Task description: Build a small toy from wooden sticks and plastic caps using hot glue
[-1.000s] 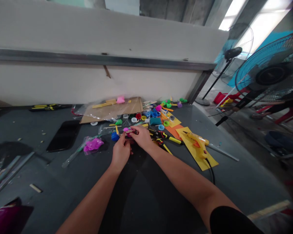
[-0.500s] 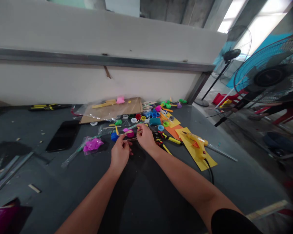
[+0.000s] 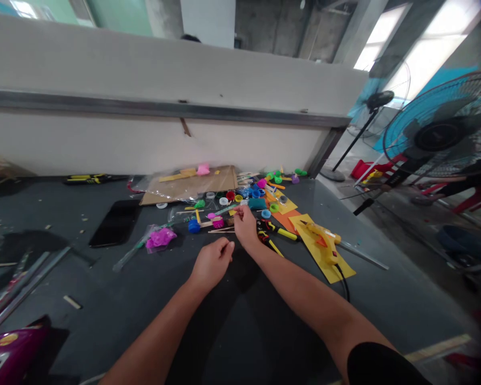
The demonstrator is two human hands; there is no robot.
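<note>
My left hand (image 3: 213, 263) hovers over the dark table, its fingers curled in and thumb pressed against them; whatever they hold, if anything, is hidden. Just beyond it my right hand (image 3: 246, 229) has thumb and fingertips pinched together above the craft pieces, on something too small to make out. Left of those fingertips lie a magenta lump (image 3: 217, 222) and a blue ball of clay (image 3: 193, 226), with a short stick between them. Thin wooden sticks (image 3: 220, 231) rest in front of these. To the right hand's right are pliers (image 3: 282, 231) with yellow and black handles.
A yellow glue gun (image 3: 324, 240) lies on yellow sheets at the right. Small colored lids (image 3: 266, 214) and cardboard (image 3: 220, 179) lie farther back. Leftward are a black phone (image 3: 115, 223) and bagged purple clay (image 3: 161, 238). A white partition (image 3: 144, 139) closes the back; a fan (image 3: 436, 133) stands right.
My left hand has drawn back from the sticks and toward the right, its fingers now curled. The right hand has stayed by the craft pieces. The camera view has shifted slightly.
</note>
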